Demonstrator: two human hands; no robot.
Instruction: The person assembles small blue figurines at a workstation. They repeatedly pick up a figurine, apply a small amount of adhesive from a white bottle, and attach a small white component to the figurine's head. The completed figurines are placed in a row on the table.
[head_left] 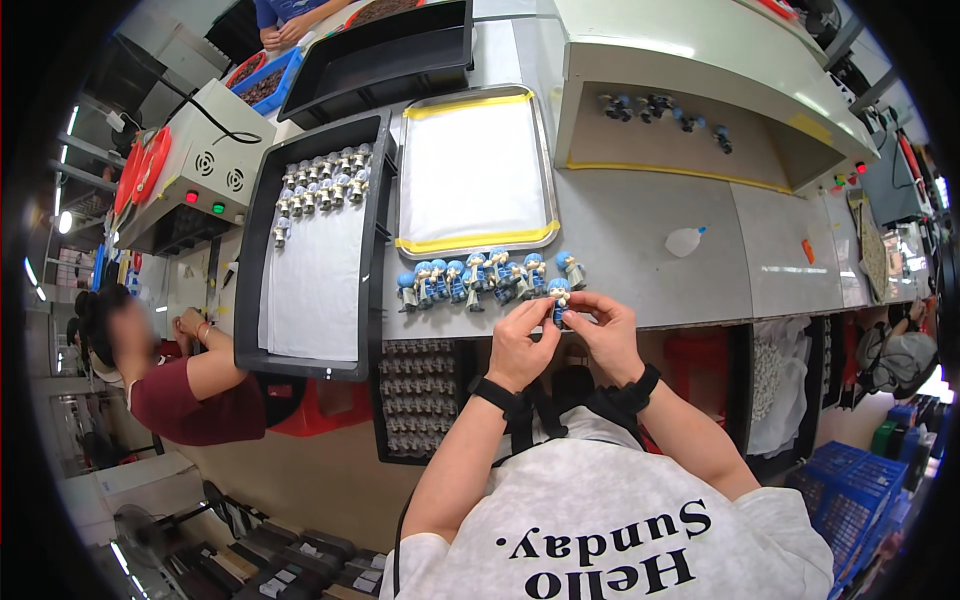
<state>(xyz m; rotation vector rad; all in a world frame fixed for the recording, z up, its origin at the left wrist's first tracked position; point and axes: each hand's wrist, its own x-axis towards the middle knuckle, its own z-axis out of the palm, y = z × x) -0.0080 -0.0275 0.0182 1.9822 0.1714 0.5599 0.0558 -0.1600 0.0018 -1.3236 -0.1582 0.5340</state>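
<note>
A small blue-haired figurine (559, 292) is held upright between both hands at the table's front edge. My left hand (522, 341) pinches it from the left, thumb and fingers closed. From the right, my right hand (604, 333) grips the same figurine with closed fingertips. Just beyond and to the left, several similar blue-haired figurines (456, 281) stand and lean in a row on the grey table (640, 235). Behind them lies a metal tray (478, 170) lined with white sheet and yellow tape.
A black bin (310, 300) to the left holds rows of figurines on white paper. At the back right stands a white open-fronted housing (690, 70) with figurines inside. A squeeze bottle (685, 240) lies to the right. A co-worker (190, 385) sits at the left.
</note>
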